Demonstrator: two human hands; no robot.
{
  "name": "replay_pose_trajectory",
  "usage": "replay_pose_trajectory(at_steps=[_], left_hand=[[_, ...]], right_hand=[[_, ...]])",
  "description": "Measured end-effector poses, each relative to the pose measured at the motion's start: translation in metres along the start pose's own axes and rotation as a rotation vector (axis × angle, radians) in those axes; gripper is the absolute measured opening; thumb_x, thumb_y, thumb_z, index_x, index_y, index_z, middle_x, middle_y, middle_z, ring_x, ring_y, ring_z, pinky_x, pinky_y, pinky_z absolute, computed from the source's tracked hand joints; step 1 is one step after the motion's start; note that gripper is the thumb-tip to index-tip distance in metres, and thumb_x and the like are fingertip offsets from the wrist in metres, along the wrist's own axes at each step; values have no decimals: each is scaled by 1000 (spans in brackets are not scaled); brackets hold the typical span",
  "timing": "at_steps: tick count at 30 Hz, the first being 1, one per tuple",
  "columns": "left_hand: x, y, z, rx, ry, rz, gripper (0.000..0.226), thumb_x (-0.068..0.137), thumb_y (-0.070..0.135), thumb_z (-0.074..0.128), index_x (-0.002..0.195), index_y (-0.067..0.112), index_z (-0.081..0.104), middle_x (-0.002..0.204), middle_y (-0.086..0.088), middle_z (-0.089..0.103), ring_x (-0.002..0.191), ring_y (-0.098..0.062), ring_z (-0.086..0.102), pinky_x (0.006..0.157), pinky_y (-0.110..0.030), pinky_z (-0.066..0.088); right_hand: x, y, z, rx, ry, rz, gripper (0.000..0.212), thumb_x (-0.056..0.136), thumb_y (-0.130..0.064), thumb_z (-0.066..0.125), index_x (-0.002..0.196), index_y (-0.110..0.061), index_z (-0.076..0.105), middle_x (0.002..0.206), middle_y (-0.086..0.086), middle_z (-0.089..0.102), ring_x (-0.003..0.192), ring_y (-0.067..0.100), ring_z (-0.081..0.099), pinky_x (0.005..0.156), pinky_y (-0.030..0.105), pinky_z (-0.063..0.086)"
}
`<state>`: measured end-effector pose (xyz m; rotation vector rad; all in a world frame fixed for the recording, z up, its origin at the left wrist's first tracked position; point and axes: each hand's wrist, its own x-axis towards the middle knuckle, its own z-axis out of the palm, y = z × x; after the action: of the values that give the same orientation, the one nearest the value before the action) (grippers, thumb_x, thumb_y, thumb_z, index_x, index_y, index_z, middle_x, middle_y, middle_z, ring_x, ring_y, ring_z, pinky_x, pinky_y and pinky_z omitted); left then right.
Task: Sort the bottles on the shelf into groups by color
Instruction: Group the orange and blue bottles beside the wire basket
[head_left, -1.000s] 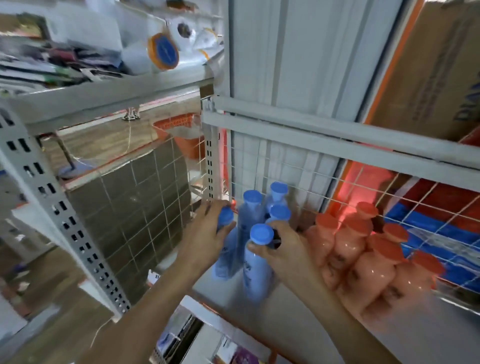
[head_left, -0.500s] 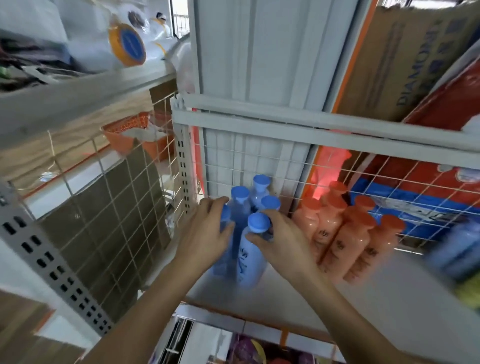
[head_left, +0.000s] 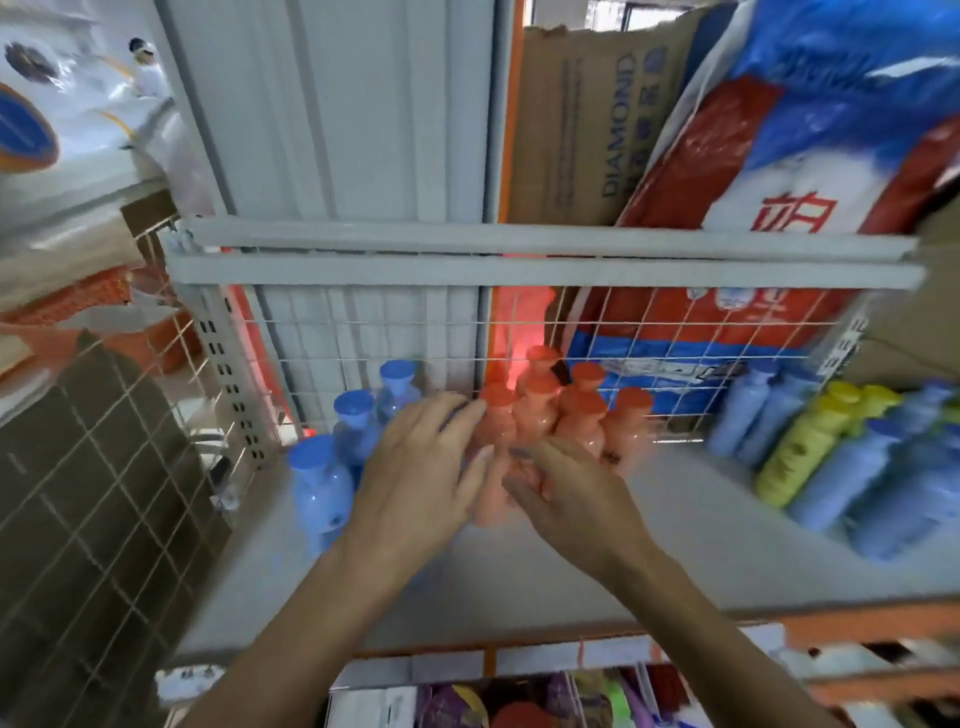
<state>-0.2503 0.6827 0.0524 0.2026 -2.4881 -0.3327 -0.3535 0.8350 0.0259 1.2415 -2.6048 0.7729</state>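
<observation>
Your left hand (head_left: 421, 483) and right hand (head_left: 576, 493), fingers spread, flank front orange bottle (head_left: 488, 457); grip unclear. Blue-capped bottles (head_left: 317, 483) stand left of orange cluster; mixed bottles (head_left: 810, 447) lie well right.

Bare hands (head_left: 421, 483) and forearms, no sleeves visible.

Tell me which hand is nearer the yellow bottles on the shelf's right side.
Right. The right hand sits by the orange bottles, well left of the yellow bottles; the left hand is farther left still.
</observation>
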Motion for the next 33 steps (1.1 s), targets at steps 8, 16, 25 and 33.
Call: replay_pose_trajectory(at_steps=[8,16,25,33], left_hand=[[42,101,83,-14,-173,248,48,86,40,54,129,20,57,129,-1,57,119,-26,53,100,-40,44],[76,263,169,-88,-276,370,53,86,42,55,134,18,55,132,-1,58,121,-25,54,102,-39,46],[119,430,242,-347,-363,423,67,85,55,44,141,20,49,141,2,51,126,-22,51,103,-39,44],[168,498,299,-394,-366,535,73,80,59,35,140,20,50,138,2,52,125,-22,52,102,-38,45]], right_hand=[[-70,137,-87,-248,-5,227,55,90,-46,60,139,-22,49,141,0,51,129,23,46,104,38,42],[-158,258,-201,-373,20,411,57,92,-44,56,142,-19,44,141,1,48,129,25,42,103,38,38],[-249,354,-301,-414,102,614,59,94,-43,55,145,-19,40,146,-1,44,135,19,36,110,29,27],[-272,412,-334,-383,180,745,56,93,-35,59,143,-17,44,143,1,47,133,20,39,109,27,25]])
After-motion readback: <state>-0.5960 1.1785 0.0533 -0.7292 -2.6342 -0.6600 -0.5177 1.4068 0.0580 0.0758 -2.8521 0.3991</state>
